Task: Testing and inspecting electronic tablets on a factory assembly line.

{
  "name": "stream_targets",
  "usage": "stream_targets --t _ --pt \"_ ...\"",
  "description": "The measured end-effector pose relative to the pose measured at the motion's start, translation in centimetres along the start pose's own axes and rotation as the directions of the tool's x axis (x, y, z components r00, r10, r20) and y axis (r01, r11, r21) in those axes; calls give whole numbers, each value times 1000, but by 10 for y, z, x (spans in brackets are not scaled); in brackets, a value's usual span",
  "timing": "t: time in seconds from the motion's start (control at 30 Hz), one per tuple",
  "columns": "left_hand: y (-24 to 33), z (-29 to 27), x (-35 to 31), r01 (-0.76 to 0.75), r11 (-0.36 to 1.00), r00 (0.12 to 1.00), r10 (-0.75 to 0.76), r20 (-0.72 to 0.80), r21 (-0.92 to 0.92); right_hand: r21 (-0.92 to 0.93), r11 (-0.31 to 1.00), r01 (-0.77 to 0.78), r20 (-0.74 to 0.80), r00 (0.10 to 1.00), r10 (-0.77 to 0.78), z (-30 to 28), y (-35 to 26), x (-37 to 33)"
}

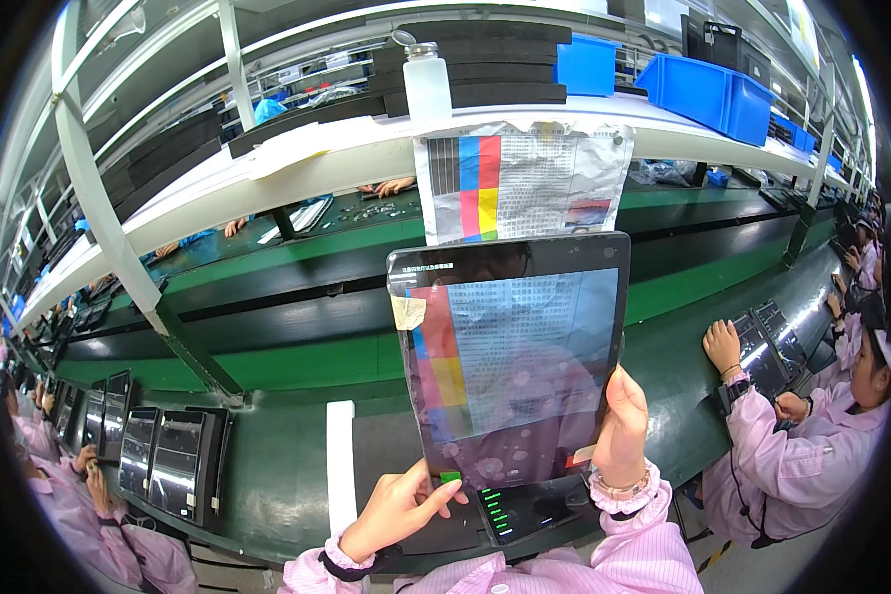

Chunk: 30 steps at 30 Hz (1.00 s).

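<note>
A black-framed tablet [525, 366] is held upright in front of me, its screen lit with a view of a printed sheet and colour blocks. My right hand [622, 426] grips its lower right edge, thumb along the side. At the lower left corner, my left hand [401, 510] pinches the tablet, its thumb by a small green patch and other fingers partly hidden. Beige tape sits on the upper left edge, and a red-and-white tag near the lower right. Behind the tablet hangs the printed sheet [554, 183] with colour blocks. Below lies another device [525, 515] showing green bars.
A white shelf [337, 153] spans the back, bearing a pump bottle [427, 87], black trays [485, 69] and blue bins [708, 94]. Tablets [178, 460] stand on the green bench at left. Co-workers in pink sit both sides; one person's hand [723, 346] is near tablets [767, 346] at right.
</note>
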<state>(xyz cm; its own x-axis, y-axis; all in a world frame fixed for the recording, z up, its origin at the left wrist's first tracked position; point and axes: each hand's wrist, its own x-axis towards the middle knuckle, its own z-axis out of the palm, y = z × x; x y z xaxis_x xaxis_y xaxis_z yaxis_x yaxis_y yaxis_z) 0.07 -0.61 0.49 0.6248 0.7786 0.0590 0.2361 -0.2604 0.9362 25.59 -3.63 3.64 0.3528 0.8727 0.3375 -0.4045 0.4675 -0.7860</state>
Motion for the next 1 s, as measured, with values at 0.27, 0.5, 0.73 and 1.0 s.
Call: stream_targets --t 0.27,0.5,0.73,1.0 --pt "-8 -1 -3 -49 992 996 57 -66 114 16 1000 9 25 1000 -9 0 3 -3" --pt "-9 -8 -6 -99 995 952 101 -290 21 4 1000 9 4 1000 -9 18 18 -14" --pt "-13 -29 13 -293 883 782 1 -624 -366 3 977 -215 99 972 213 29 56 -36" --pt "-56 -55 -15 -182 890 825 -93 -557 -418 -45 925 -377 91 921 379 48 96 -50"
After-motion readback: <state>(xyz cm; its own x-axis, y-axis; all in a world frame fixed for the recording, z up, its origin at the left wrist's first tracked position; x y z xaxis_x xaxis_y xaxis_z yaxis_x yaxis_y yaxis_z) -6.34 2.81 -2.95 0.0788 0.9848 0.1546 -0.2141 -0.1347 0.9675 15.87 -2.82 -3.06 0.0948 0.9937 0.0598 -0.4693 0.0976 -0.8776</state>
